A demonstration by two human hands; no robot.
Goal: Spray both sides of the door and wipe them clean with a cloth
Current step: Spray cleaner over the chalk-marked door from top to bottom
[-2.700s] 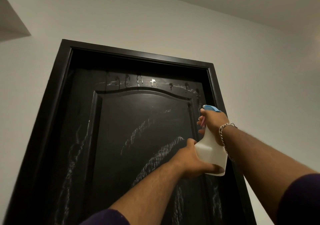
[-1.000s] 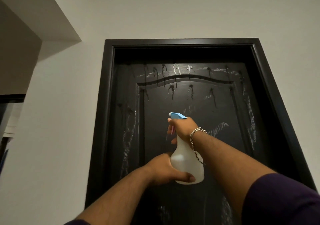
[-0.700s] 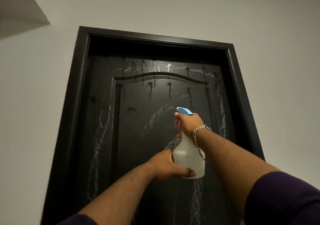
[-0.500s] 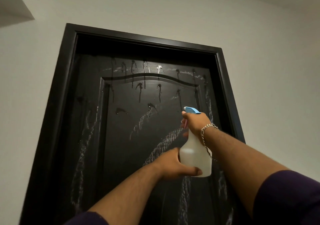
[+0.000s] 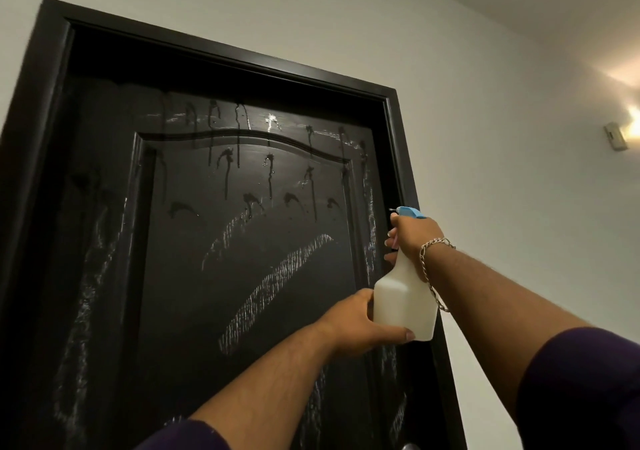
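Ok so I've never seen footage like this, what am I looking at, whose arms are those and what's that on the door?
There is no machine here: a camera worn on a person's head looks up along their own two arms. The right hand grips the neck of a white plastic spray bottle with a blue trigger head, and the left hand holds its base. The nozzle faces a dark panelled wooden door, which carries wet drips running down near the top and pale smeared streaks lower down. No cloth is in view. A lit wall lamp glows at the right.

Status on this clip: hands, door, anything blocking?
Right hand grips spray bottle trigger, left hand cups base. Door wet, drips running, unwiped. No obstruction, no cloth visible.
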